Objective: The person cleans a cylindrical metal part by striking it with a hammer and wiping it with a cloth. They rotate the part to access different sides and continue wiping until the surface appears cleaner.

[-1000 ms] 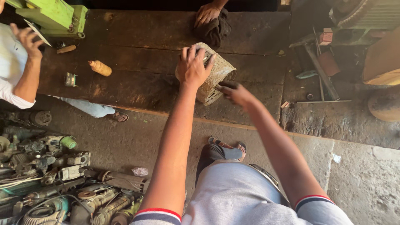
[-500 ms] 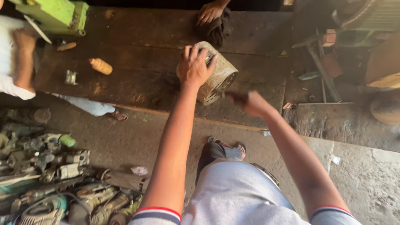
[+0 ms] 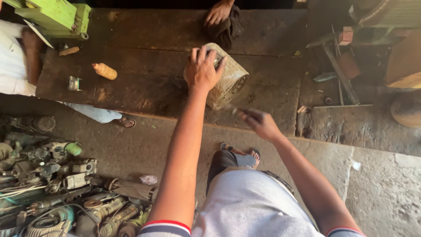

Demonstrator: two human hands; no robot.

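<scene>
Metal, pale and pitted, makes up the ribbed cylindrical motor housing [image 3: 228, 81] that lies tilted on its side on the dark, stained wooden workbench [image 3: 144, 66], its open round end turned toward the bench's near edge. The left hand [image 3: 202, 70] lies over the top of this housing, fingers spread and curled down onto its far end, gripping it. The right hand [image 3: 259, 123] hovers just beside the housing's open end, out past the near edge of the bench, blurred; its fingers look bunched, perhaps around something small and dark, but whether it holds anything I cannot tell.

Just beyond the housing a dark crumpled rag [image 3: 229, 28] lies on the bench, with another person's hand [image 3: 218, 13] resting on it. Well to the left of the housing lie a small orange plastic bottle [image 3: 104, 70] on its side and a small squat glass jar [image 3: 74, 83]. Farther left, at the bench's back corner, stands a green painted metal machine [image 3: 57, 15], boxy and chipped, and beside it a person in a white shirt [image 3: 11, 66] leans at the bench end.

Right of the housing, off the bench, thin metal bars [image 3: 337, 72] and scraps lie on a dusty concrete floor. Below and left of the housing, on the floor, a heap of worn power tools and motor parts [image 3: 52, 184], grey and greasy, is tangled with cables.
</scene>
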